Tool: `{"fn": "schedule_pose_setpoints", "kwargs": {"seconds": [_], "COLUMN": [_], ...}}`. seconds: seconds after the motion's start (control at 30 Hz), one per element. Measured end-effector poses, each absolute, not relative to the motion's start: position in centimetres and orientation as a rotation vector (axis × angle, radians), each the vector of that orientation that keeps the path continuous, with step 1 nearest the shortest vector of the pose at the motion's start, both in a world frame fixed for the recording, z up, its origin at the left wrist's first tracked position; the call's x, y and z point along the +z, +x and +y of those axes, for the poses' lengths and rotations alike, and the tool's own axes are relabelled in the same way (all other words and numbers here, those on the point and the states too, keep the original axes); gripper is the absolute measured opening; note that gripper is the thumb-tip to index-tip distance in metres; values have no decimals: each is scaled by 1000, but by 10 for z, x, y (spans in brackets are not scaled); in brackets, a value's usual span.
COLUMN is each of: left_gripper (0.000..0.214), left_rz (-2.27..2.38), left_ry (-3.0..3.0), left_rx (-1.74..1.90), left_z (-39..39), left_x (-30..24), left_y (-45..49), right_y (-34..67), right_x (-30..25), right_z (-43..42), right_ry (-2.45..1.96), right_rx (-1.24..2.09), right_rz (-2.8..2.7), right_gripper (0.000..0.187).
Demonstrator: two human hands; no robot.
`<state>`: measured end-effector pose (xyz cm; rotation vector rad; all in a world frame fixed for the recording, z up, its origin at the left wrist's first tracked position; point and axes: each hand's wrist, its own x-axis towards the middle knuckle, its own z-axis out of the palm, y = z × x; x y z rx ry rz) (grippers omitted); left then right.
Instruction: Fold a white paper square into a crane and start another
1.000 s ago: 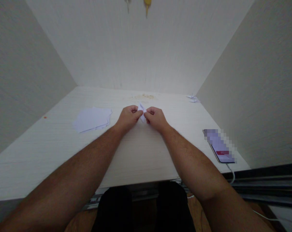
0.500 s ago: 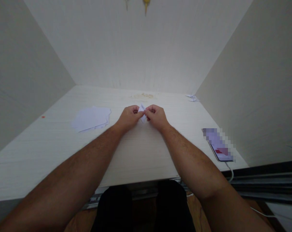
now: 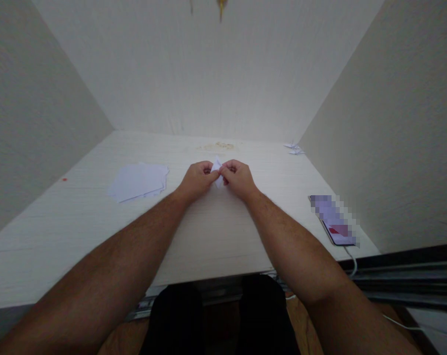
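A small piece of folded white paper (image 3: 216, 162) is held between my two hands above the middle of the table. My left hand (image 3: 198, 180) pinches its left side with thumb and fingers. From the right, my right hand (image 3: 239, 177) grips the same paper, its thumb and fingertips close to the left thumb. The upper and lower points of the paper show between the hands; the rest is covered by my fingers. To the left of my left hand lies a loose stack of white paper sheets (image 3: 138, 181).
The white table (image 3: 208, 236) is closed in by walls at the back and both sides. A phone (image 3: 334, 222) with a white cable (image 3: 353, 261) lies at the right edge. Several small folded paper pieces (image 3: 294, 149) sit in the back right corner.
The view has shifted very slightly. Both hands keep their pinch on the folded paper, with no clear movement.
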<state>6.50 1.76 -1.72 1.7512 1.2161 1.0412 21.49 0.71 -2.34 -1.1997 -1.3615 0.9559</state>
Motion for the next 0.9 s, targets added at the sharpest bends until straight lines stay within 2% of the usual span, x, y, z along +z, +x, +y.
{"fn": "schedule_pose_setpoints", "kwargs": {"seconds": [0.9], "left_gripper": [16], "left_rz": [1241], "left_ry": [1749], "left_rx": [1000], "left_z": [12], "left_x": [-13], "left_y": [67], "right_y": [214], "right_x": [-25], "right_z": [8], "right_ry": [-1230], "right_rx": [901], "right_rz": [-1377], "right_gripper": [13]}}
